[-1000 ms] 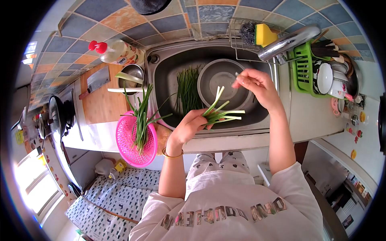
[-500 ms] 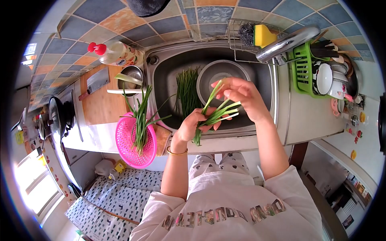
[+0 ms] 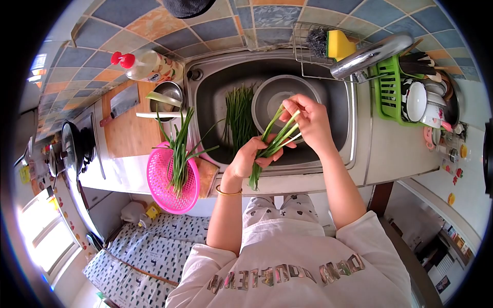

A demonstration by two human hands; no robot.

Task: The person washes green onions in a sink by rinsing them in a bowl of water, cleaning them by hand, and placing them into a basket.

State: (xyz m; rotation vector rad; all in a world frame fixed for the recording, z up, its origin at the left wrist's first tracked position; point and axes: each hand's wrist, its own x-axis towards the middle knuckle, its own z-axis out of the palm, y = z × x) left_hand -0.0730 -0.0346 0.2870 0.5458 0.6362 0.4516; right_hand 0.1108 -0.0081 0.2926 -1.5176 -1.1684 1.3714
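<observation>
White tee (image 3: 287,241) is showing one row of big patterned letters, kinda upside down, can't read them. Steel sink (image 3: 209,110) is holding one basin (image 3: 273,97) and one chive bunch (image 3: 239,110); pink colander (image 3: 158,177) is cradling another. Left hand (image 3: 249,156) is gripping a third, pale-stemmed, green-leaved bunch (image 3: 272,145) at the sink's front edge; right hand (image 3: 310,123) is pinching its stems.

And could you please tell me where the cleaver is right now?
In the head view, the cleaver lies on the board, left of the sink, with the metal bowl just to its right.
</observation>
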